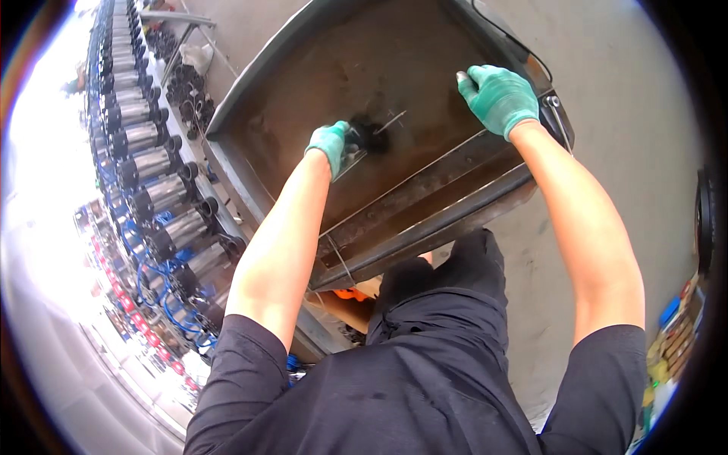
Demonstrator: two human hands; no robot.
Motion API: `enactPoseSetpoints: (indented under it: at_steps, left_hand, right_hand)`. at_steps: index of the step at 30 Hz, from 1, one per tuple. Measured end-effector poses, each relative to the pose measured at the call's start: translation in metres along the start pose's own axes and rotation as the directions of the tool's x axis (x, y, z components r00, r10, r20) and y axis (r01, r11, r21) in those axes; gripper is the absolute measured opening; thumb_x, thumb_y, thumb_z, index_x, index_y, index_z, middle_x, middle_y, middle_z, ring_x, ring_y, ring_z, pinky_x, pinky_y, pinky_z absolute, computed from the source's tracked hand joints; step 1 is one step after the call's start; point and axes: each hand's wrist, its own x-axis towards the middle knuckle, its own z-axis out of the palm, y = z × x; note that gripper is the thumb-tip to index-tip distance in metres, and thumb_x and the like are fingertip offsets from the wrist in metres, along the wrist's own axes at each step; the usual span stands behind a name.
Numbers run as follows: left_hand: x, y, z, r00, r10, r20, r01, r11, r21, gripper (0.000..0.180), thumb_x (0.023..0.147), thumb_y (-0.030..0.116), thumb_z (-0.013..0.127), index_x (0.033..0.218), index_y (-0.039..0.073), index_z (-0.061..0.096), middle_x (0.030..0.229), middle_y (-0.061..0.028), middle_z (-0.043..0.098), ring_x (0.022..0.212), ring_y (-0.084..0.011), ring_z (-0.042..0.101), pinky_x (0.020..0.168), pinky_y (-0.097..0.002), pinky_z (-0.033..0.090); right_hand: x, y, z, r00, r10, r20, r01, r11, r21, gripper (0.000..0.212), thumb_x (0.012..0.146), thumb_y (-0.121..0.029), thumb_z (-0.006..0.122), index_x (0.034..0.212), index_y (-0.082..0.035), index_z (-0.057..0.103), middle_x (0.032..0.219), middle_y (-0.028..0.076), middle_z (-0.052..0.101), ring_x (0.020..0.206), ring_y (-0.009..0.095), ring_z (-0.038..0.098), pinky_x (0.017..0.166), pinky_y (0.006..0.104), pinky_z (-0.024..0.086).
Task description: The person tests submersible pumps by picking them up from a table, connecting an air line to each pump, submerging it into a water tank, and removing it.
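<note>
In the head view, my left hand (329,146), in a green glove, is closed on a part with a shiny metal side and a dark end (368,135). A thin light rod shows at its far end; its exact kind is unclear. It is over the brown, wet-looking bottom of a wide metal tank (379,205). My right hand (502,100), also gloved in green, hovers over the tank's right side. Its thumb and forefinger stand a little apart with nothing visible between them; the other fingers bend away from view. Near it, a metal rod (559,121) lies along the tank's right corner.
A long row of metal cylinders with black ends (140,136) runs along the left, with blue hoses (163,303) below. A black cable (516,42) bends over the tank's far right edge. Under the near rim is an orange object (350,294). Dark parts (189,95) lie beyond the tank's left side.
</note>
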Motion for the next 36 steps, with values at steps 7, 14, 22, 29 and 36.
enactPoseSetpoints:
  at_steps: [7,14,22,29,36]
  left_hand:
    - [0.003,-0.02,0.011,0.997,0.076,0.033,-0.074,0.996,-0.049,0.026,0.095,0.024,0.071,0.112,0.008,0.06,0.093,-0.0051,0.059,0.063,-0.0146,0.054,0.048,-0.0279,0.05]
    - [-0.004,-0.056,-0.002,0.983,0.182,-0.036,-0.185,0.978,-0.092,0.023,0.095,0.015,0.071,0.104,0.007,0.051,0.089,-0.0071,0.06,0.055,-0.0145,0.054,0.053,-0.0352,0.058]
    - [-0.021,-0.076,-0.007,0.942,0.33,-0.057,-0.334,0.937,-0.106,0.02,0.097,0.013,0.068,0.089,0.01,0.049,0.074,-0.0031,0.056,0.048,-0.0122,0.051,0.049,-0.0308,0.054]
    - [-0.023,-0.089,-0.005,0.931,0.347,-0.115,-0.354,0.934,-0.049,0.024,0.097,0.013,0.067,0.085,0.009,0.047,0.069,-0.0007,0.051,0.046,-0.0107,0.047,0.053,-0.0333,0.059]
    - [-0.02,-0.093,-0.006,0.922,0.362,-0.139,-0.364,0.931,0.009,0.025,0.097,0.014,0.068,0.083,0.009,0.047,0.069,-0.0004,0.051,0.046,-0.0097,0.047,0.048,-0.0308,0.057]
  right_hand:
    - [-0.003,0.002,0.005,0.995,-0.071,-0.075,0.071,0.997,0.004,0.04,0.103,-0.039,0.046,0.091,-0.011,0.071,0.092,0.013,0.072,0.087,0.033,0.07,0.08,0.0459,0.056]
    - [-0.002,0.005,0.008,0.991,-0.081,-0.109,0.084,0.996,0.02,0.038,0.102,-0.038,0.049,0.089,-0.01,0.071,0.088,0.012,0.071,0.083,0.033,0.07,0.077,0.0455,0.057]
    - [0.001,0.007,0.013,0.986,-0.097,-0.135,0.103,0.994,0.037,0.035,0.101,-0.036,0.052,0.087,-0.009,0.069,0.087,0.012,0.068,0.081,0.035,0.068,0.075,0.0459,0.055]
    - [-0.001,0.011,0.012,0.982,-0.11,-0.155,0.118,0.992,0.04,0.035,0.101,-0.036,0.053,0.084,-0.009,0.068,0.085,0.012,0.068,0.078,0.035,0.067,0.073,0.046,0.055]
    - [0.001,0.007,0.014,0.979,-0.121,-0.164,0.127,0.992,0.024,0.036,0.101,-0.036,0.052,0.084,-0.011,0.069,0.084,0.012,0.069,0.078,0.033,0.069,0.072,0.0452,0.056]
